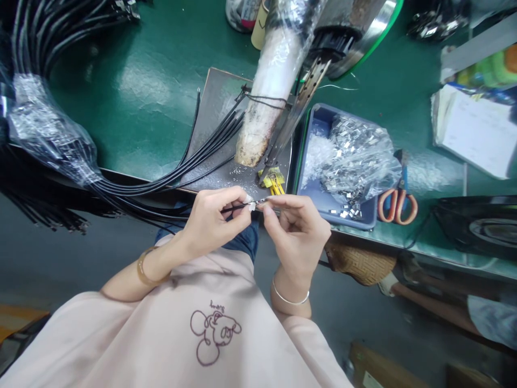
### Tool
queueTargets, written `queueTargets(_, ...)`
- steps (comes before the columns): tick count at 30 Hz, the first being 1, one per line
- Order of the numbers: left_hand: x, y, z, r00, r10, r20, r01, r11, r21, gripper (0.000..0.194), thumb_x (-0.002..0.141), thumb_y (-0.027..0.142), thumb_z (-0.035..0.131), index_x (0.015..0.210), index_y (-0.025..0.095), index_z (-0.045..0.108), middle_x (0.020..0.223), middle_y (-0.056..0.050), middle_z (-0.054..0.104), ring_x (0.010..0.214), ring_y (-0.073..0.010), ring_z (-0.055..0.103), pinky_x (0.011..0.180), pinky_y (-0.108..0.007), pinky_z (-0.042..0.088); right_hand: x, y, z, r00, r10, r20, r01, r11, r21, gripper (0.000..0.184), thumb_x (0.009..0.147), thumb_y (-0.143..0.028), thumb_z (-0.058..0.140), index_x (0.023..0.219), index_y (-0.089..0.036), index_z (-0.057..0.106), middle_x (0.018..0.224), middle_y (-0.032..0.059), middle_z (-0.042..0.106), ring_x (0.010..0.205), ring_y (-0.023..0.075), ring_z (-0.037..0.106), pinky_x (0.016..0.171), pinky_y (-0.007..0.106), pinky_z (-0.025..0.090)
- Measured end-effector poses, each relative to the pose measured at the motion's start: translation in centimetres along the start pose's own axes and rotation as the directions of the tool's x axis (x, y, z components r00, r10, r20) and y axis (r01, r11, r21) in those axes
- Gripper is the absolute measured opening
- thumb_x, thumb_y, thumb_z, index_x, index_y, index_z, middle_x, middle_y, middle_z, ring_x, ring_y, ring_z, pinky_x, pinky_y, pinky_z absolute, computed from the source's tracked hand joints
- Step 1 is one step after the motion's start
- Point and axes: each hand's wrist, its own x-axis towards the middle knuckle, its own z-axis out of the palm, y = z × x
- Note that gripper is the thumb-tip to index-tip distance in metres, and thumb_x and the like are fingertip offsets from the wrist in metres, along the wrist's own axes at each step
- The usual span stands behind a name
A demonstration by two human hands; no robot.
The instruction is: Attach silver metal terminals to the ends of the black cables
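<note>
"Where was the thing you were working on?"

"You had a thin black cable (pixel 234 208) at the front edge of the green tabletop (pixel 149 108), its end between your two hands, near the dark grey flat board (pixel 216 99)."

"And your fingers?"

"Your left hand (pixel 218 213) pinched the cable between thumb and forefinger, close to its end, where a small white piece (pixel 252 206) showed at the fingertips. Your right hand (pixel 299 229) had its thumb and forefinger at the very tip, the other fingers curled in. I couldn't tell whether those two had closed on it."

"Which step was that, would you say?"

"Close two-handed work on the cable's end, I'd judge; the white piece was too small to make out."

"What did the next move call for?"

"A steady left pinch, I'd think, and a light, exact touch from your right fingertips. The slim perforated metal rod (pixel 297 110) pointed down near your hands, above the yellow sponge (pixel 271 177), so you'd have wanted to mind it. The blue plastic tray (pixel 365 222), with its clear bag of small shiny metal pieces (pixel 359 156), sat just beyond your right hand."
</note>
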Motion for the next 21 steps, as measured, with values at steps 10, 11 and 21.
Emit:
queueTargets(10,-0.08,-0.15,0.07,1.000,-0.008,-0.017,0.008,1.000,-0.007,0.019,0.082,0.004,0.059,0.069,0.016,0.054,0.059,0.009,0.043,0.050,-0.0031,0.031,0.044,-0.015,0.026,-0.16,0.05,-0.01,1.000,0.016,-0.015,-0.015,0.999,0.031,0.011,0.089,-0.015,0.070,0.096,-0.023,0.071,0.068,-0.0074,0.069,0.042,0.0040,0.033,0.039,0.020,0.027)
queueTargets(11,-0.08,-0.15,0.07,1.000,-0.004,-0.015,0.004,1.000,-0.002,0.019,0.082,0.004,0.059,0.069,0.016,0.054,0.059,0.009,0.042,0.050,-0.0032,0.031,0.045,-0.015,0.026,-0.16,0.05,0.00,1.000,0.019,-0.010,-0.018,0.999,0.031,0.011,0.089,-0.015,0.070,0.096,-0.023,0.071,0.068,-0.0073,0.068,0.042,0.0041,0.033,0.039,0.020,0.027)
queueTargets(21,-0.17,-0.22,-0.14,0.999,-0.003,0.035,0.001,0.999,0.033,0.017,0.085,0.007,0.060,0.070,0.016,0.058,0.059,0.008,0.048,0.051,-0.0048,0.038,0.047,-0.017,0.031,-0.47,0.24,0.14,0.999,-0.031,0.011,0.032,0.997,-0.071,0.009,0.091,-0.019,0.071,0.099,-0.024,0.073,0.064,-0.0090,0.061,0.042,0.0045,0.033,0.044,0.021,0.036)
